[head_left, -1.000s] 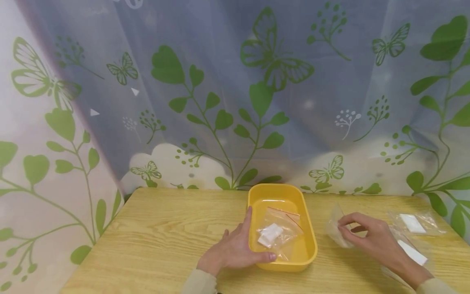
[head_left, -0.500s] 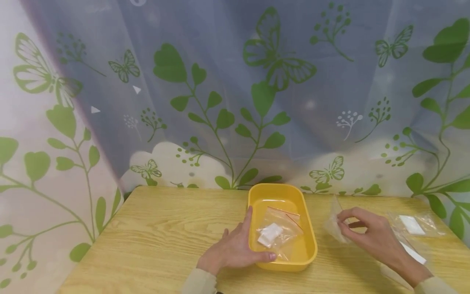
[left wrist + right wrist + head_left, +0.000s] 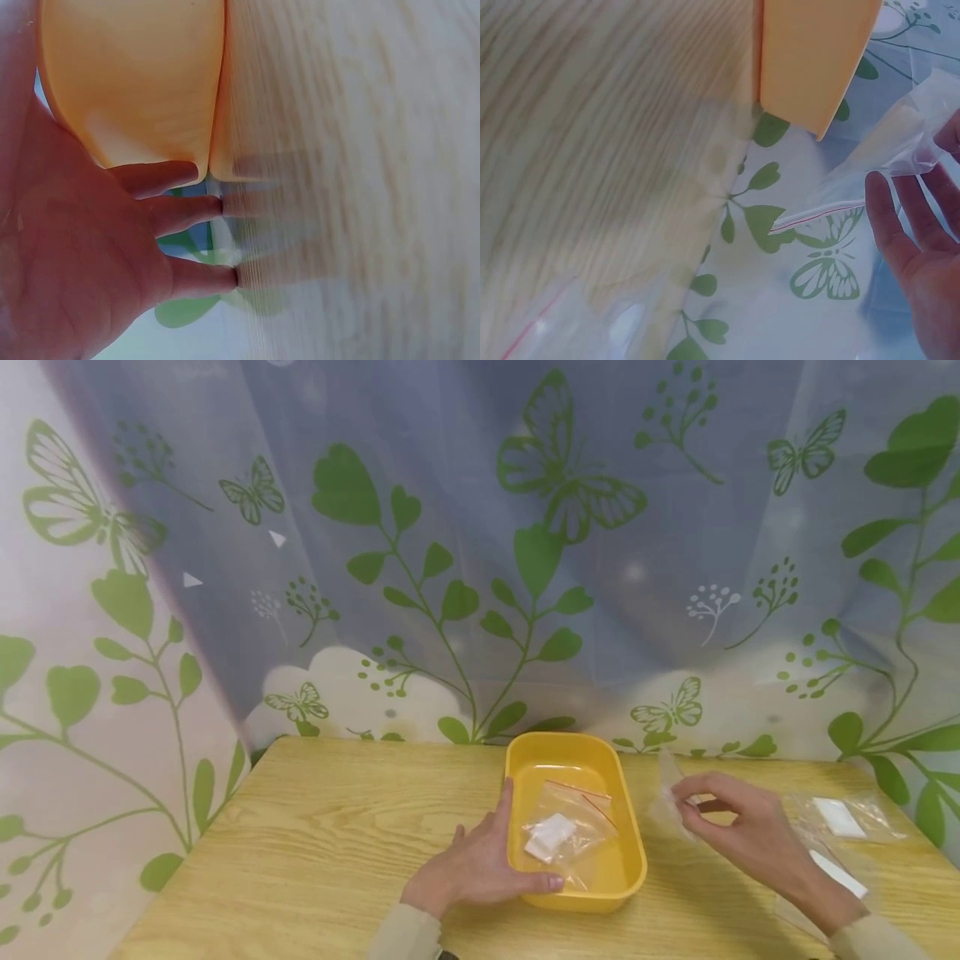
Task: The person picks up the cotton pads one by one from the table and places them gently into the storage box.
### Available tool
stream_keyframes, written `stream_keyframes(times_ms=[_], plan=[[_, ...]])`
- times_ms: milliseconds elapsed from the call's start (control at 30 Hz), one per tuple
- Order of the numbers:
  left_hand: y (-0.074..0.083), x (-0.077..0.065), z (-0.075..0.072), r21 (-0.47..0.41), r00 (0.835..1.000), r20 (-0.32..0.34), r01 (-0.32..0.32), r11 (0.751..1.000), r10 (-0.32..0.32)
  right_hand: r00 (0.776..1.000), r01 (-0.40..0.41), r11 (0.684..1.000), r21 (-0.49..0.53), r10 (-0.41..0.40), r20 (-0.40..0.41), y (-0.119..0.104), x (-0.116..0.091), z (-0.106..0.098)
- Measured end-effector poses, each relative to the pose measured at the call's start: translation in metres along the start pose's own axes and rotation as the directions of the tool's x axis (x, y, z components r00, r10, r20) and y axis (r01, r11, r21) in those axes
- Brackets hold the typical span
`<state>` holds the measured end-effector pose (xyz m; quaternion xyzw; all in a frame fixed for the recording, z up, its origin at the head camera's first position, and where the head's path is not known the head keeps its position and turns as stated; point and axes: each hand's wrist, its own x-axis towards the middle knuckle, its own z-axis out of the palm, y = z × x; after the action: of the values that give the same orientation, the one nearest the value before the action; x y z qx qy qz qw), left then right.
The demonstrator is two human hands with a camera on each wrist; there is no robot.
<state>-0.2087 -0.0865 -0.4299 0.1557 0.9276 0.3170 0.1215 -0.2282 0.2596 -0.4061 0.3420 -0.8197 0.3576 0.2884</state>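
Note:
A yellow plastic bin [image 3: 583,903] stands on the wooden table. My left hand [image 3: 468,872] rests against its left side, thumb over the near rim and the other fingers spread straight; in the left wrist view, fingertips [image 3: 187,276] meet the tabletop. Inside the bin lie clear zip bags [image 3: 553,837] with white contents. Right of the bin, my right hand [image 3: 757,835] pinches a clear zip bag [image 3: 900,142] between thumb and fingers, above the table. The held bag's red-lined edge hangs free in the right wrist view; its contents are hard to make out.
Two more clear zip bags lie on the right of the table, one farther back [image 3: 840,817] and one partly under my right forearm [image 3: 838,872]. A curtain [image 3: 450,568] with leaves and butterflies hangs right behind the table's far edge.
My right hand has moved slightly left toward the bin with the pinched zip bag. The left hand and the bin keep their places.

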Motion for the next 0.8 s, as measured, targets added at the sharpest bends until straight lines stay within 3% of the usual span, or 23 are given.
stream_keyframes(times_ms=[300,633,800], plan=[[0.003,0.0,-0.001,0.034,1.0,0.003,0.014,0.999,-0.014,0.992,0.123,0.991,0.052,-0.121,-0.039,-0.007,0.012,0.005],[0.003,-0.002,-0.002,0.023,1.0,0.016,0.021,1.0,-0.022,0.983,0.181,0.981,0.065,-0.18,-0.021,-0.017,0.023,0.014],[0.003,-0.003,-0.001,0.025,1.0,0.012,0.018,1.0,-0.018,0.963,0.267,0.958,0.099,-0.262,-0.063,-0.017,0.028,0.022]])
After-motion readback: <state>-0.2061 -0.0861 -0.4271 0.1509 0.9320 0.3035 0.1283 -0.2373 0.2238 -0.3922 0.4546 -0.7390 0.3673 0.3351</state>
